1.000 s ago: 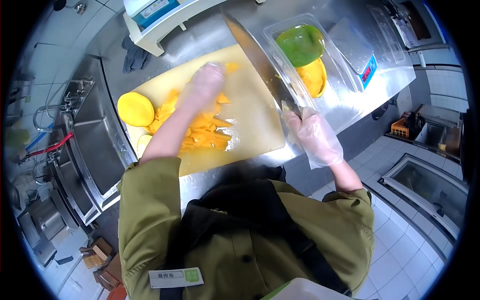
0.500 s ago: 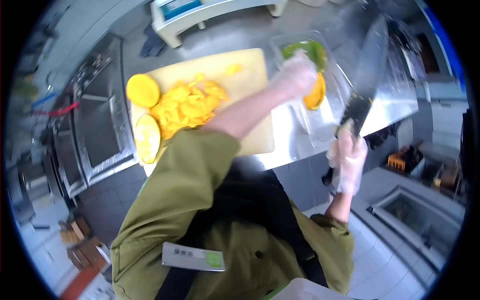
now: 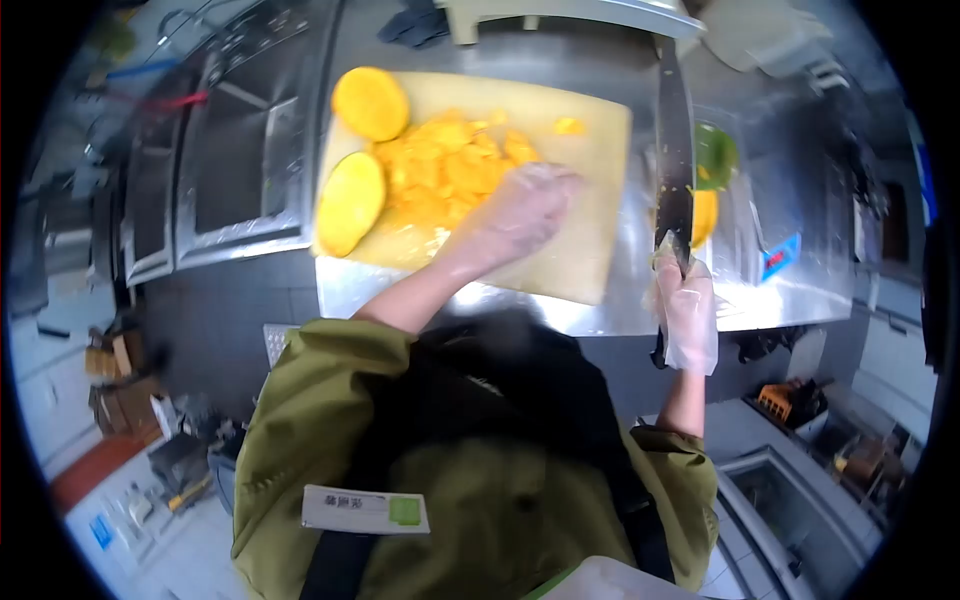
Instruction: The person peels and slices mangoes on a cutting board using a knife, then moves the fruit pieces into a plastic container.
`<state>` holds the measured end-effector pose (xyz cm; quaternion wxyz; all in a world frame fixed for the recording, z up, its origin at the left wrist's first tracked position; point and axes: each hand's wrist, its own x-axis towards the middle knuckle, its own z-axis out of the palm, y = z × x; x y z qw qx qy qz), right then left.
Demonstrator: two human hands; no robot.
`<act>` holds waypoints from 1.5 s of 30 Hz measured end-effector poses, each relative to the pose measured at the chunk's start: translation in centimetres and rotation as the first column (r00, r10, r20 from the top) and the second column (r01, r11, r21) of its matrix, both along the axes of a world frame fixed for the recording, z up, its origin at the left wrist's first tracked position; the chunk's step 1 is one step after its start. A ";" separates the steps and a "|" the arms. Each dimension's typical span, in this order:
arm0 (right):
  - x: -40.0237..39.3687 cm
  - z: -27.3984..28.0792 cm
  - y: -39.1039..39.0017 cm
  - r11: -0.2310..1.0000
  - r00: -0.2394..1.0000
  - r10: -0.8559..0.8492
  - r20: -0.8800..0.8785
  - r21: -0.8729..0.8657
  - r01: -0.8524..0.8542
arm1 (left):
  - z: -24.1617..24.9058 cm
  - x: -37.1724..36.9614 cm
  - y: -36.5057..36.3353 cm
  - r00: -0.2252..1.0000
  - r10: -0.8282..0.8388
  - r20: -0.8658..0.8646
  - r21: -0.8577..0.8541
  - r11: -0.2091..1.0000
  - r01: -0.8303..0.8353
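My left hand (image 3: 520, 215), in a clear plastic glove, hovers over or rests on the pale cutting board (image 3: 575, 245). Its fingers are curled together, and whether anything is in them is hidden. Just left of it lies a heap of cut mango pieces (image 3: 440, 165), with one small mango piece (image 3: 569, 126) apart at the upper right. Two large mango halves, an upper one (image 3: 371, 104) and a lower one (image 3: 351, 204), sit along the board's left side. My gloved right hand (image 3: 688, 310) grips a broad knife (image 3: 676, 150), its blade pointing away from me.
Right of the board, partly behind the knife, green mango peel (image 3: 716, 157) and an orange mango part (image 3: 705, 217) lie in a clear container. A blue-and-red label (image 3: 780, 258) is beside it. A white stand (image 3: 580, 14) spans the back; steel equipment (image 3: 240, 150) is at left.
My left hand has moved from the container with the peel back over the board. The knife has swung leftward and now stands straighter. The view has turned.
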<state>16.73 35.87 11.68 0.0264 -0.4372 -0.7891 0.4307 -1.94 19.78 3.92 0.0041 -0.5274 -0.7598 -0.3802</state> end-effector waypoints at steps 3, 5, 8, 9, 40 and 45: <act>-2.8 -0.6 -2.5 0.974 0.961 0.225 0.163 -0.078 -0.215 | -0.1 -3.1 -11.7 0.923 0.384 -0.014 0.081 0.921 -0.382; -4.2 -1.3 -4.1 0.952 0.917 0.304 0.257 -0.050 -0.301 | -0.4 -4.8 -18.6 0.657 0.754 -0.023 -0.187 0.642 -0.744; -6.1 -2.5 -6.6 0.854 0.840 0.503 0.204 0.036 -0.520 | -0.5 -7.5 -23.3 0.540 0.824 0.172 -0.379 0.562 -0.736; -6.7 -2.9 -7.4 0.811 0.806 0.561 0.189 0.072 -0.581 | 0.2 -8.0 -23.3 0.573 0.788 0.224 -0.437 0.607 -0.664; -13.0 11.1 -12.5 0.675 0.615 0.723 0.314 -0.132 -0.726 | 3.2 -8.2 -21.6 -0.033 -0.879 0.476 0.540 0.321 -0.778; -13.3 12.9 -12.2 0.579 0.520 0.753 0.403 -0.031 -0.815 | 0.5 -9.9 -21.7 -0.127 -0.924 0.361 0.720 0.363 -0.592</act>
